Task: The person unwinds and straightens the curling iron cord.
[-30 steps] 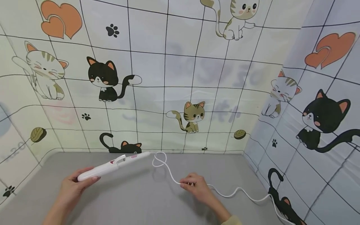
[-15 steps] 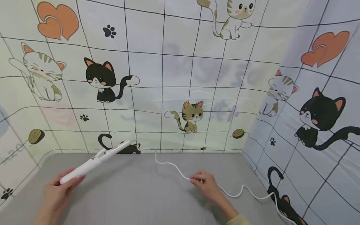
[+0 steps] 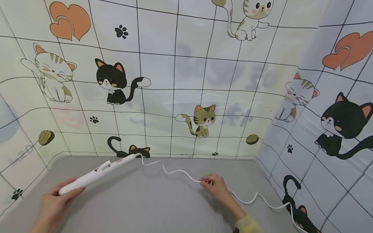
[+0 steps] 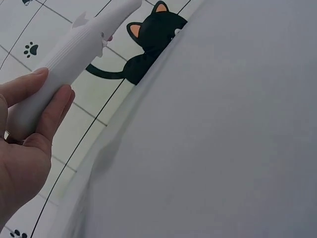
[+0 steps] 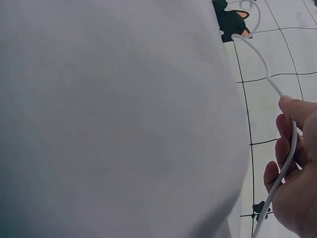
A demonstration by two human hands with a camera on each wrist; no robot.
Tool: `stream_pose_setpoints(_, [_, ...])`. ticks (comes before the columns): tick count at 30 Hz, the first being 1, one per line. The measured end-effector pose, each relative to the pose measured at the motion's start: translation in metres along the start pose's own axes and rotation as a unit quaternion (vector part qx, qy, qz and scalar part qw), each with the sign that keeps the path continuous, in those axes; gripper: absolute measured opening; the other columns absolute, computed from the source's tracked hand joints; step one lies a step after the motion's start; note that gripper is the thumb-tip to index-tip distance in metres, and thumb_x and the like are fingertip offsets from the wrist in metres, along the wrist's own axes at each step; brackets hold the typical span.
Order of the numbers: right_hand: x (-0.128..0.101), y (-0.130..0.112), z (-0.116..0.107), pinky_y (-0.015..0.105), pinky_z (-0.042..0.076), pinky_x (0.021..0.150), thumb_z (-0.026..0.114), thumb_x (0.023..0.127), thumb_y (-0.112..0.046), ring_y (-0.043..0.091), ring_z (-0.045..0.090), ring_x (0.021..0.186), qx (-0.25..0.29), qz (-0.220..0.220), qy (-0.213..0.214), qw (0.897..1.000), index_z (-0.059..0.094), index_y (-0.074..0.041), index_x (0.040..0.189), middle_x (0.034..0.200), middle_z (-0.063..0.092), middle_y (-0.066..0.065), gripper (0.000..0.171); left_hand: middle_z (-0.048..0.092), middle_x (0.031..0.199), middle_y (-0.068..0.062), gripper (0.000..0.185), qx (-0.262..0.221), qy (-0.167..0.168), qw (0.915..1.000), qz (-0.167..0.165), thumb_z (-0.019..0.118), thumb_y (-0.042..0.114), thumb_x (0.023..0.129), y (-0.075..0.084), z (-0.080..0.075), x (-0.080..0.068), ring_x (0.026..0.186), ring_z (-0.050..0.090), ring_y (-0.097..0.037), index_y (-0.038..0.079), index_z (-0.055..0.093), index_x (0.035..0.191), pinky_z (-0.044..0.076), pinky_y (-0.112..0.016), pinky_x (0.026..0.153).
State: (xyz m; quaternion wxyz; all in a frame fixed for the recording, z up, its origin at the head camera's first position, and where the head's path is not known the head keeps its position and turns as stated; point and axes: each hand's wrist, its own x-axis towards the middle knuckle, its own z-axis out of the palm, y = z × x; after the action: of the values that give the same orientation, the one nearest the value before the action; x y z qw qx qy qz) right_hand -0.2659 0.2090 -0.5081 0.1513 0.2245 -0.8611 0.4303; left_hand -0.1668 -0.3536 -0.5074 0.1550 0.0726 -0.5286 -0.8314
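Observation:
A white curling iron [image 3: 96,173] with pink marks is held above the grey table [image 3: 151,207], its tip pointing up and to the right. My left hand [image 3: 55,202] grips its handle end [image 4: 34,106] at the lower left. From its far end a thin white cord [image 3: 180,171] runs right in loose waves. My right hand [image 3: 214,187] pinches this cord [image 5: 282,173] between thumb and fingers near the table's middle right. Past that hand the cord trails off to the lower right [image 3: 262,202].
Cloth walls printed with cartoon cats, hearts and paw prints [image 3: 201,119] close the table in at the back, left and right. The grey surface stretches between my two hands.
My left hand has carried the curling iron further left and kept it raised. The loop in the cord has pulled out into loose waves, and my right hand has shifted slightly right.

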Motion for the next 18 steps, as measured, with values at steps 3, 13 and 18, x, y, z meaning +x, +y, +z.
stream_pose_setpoints(3, [0.001, 0.001, 0.001, 0.023, 0.046, 0.062, 0.079, 0.087, -0.005, 0.008, 0.054, 0.073, 0.001, 0.017, -0.007, 1.0, 0.08, -0.01, 0.094, 0.083, 0.065, -0.007, 0.009, 0.07, 0.105, 0.011, 0.046, 0.027, 0.011, 0.9996, -0.003, 0.072, -0.02, 0.084, 0.002, -0.012, -0.002, 0.094, 0.065, -0.003, 0.011, 0.079, 0.117, 0.061, -0.025, 0.075])
stream_pose_setpoints(13, [0.016, 0.016, 0.006, 0.023, 0.045, 0.064, 0.079, 0.089, -0.008, 0.01, 0.053, 0.075, 0.029, 0.095, -0.022, 0.995, 0.081, -0.009, 0.096, 0.087, 0.07, -0.002, 0.007, 0.068, 0.092, 0.023, 0.043, 0.121, 0.1, 0.9872, -0.027, 0.083, -0.007, 0.081, 0.021, -0.043, -0.013, 0.081, 0.06, 0.007, 0.029, 0.082, 0.105, 0.059, -0.018, 0.064])
stream_pose_setpoints(18, [0.025, 0.011, 0.016, 0.023, 0.046, 0.062, 0.076, 0.092, -0.009, 0.009, 0.054, 0.075, 0.025, 0.08, -0.057, 0.995, 0.08, -0.008, 0.099, 0.089, 0.07, -0.001, 0.008, 0.056, 0.079, 0.04, 0.038, 0.304, 0.189, 0.93, -0.081, 0.094, 0.027, 0.075, 0.03, -0.057, -0.017, 0.072, 0.05, 0.009, 0.055, 0.072, 0.087, 0.047, -0.013, 0.056])
